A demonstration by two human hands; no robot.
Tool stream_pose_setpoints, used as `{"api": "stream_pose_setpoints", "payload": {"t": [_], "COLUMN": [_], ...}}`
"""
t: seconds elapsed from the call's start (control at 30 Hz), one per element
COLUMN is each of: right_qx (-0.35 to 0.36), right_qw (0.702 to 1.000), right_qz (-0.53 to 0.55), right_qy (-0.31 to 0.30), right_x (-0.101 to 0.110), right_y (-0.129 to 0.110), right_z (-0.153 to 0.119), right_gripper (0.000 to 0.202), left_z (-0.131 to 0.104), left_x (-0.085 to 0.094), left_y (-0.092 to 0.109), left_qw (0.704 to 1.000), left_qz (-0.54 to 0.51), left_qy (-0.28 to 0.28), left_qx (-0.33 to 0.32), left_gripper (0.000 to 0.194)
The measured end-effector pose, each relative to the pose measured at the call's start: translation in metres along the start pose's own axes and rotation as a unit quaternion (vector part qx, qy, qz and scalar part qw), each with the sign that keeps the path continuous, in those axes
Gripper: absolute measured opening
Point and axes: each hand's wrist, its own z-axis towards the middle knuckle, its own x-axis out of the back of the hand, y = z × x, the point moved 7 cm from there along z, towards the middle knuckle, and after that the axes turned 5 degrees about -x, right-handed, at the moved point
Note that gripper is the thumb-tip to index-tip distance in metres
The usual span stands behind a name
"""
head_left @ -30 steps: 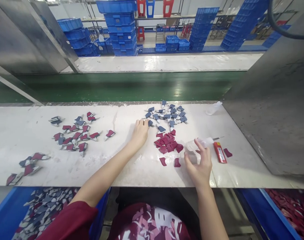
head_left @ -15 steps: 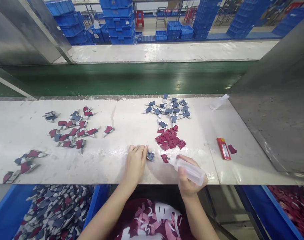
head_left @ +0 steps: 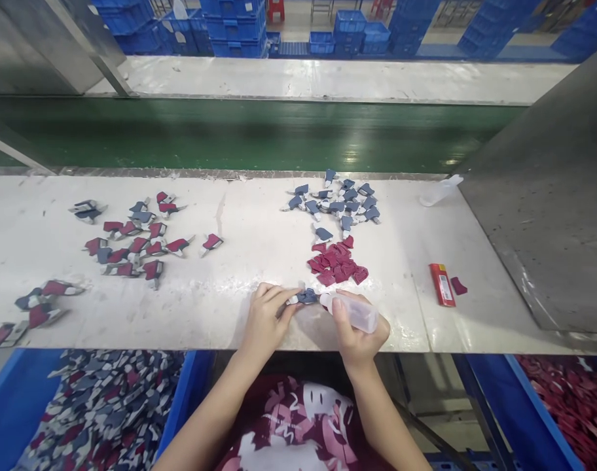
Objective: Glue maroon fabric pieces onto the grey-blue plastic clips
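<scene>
Between the fingertips of my left hand (head_left: 269, 317) is a small blue-grey and white plastic part (head_left: 307, 296), held just above the white worktop. My right hand (head_left: 361, 332) is wrapped round a translucent squeeze bottle (head_left: 353, 313), tilted so that its nozzle points left at the part. Whether the tip touches the part I cannot make out. A dark red piece is mostly hidden by the bottle's nozzle. Just beyond my hands lies a heap of dark red pieces (head_left: 338, 261), and behind it a group of blue-grey and white parts (head_left: 345, 204).
Joined red, blue-grey and white parts (head_left: 137, 245) lie at the left. A red box (head_left: 442, 285), a loose red piece (head_left: 458, 286) and another clear bottle (head_left: 440, 191) are at the right. Full blue bins (head_left: 190, 379) stand below the edge; a metal panel (head_left: 539, 216) bounds the right.
The bottle has moved left, its nozzle now at the blue-grey part. My left hand has brought that part slightly right and up, showing more of it. The camera view has tilted down.
</scene>
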Motion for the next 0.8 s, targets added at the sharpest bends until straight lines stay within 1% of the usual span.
{"api": "stream_pose_setpoints", "payload": {"t": [0.27,0.5,0.7,0.8], "right_qx": [0.004,0.005,0.0,-0.004], "right_qw": [1.0,1.0,1.0,1.0], "right_qz": [0.0,0.005,-0.012,-0.024], "right_qy": [0.0,-0.007,0.003,0.018], "right_x": [-0.0021,-0.0033,-0.0025,-0.0001], "right_y": [-0.0004,-0.0002,-0.0009,-0.0009], "right_z": [0.0009,0.0008,0.0021,0.0016], "right_gripper": [0.014,0.012,0.012,0.014], "left_z": [0.0025,0.0031,0.0031,0.0025], "left_x": [-0.0001,0.0011,0.002,0.0023], "left_y": [0.0015,0.0026,0.0052,0.0064], "left_qw": [1.0,1.0,0.999,0.998], "left_qz": [-0.003,-0.004,0.003,0.007], "left_qy": [0.011,0.019,0.029,0.041], "left_qx": [0.002,-0.009,-0.024,-0.038], "left_gripper": [0.022,0.021,0.021,0.021]}}
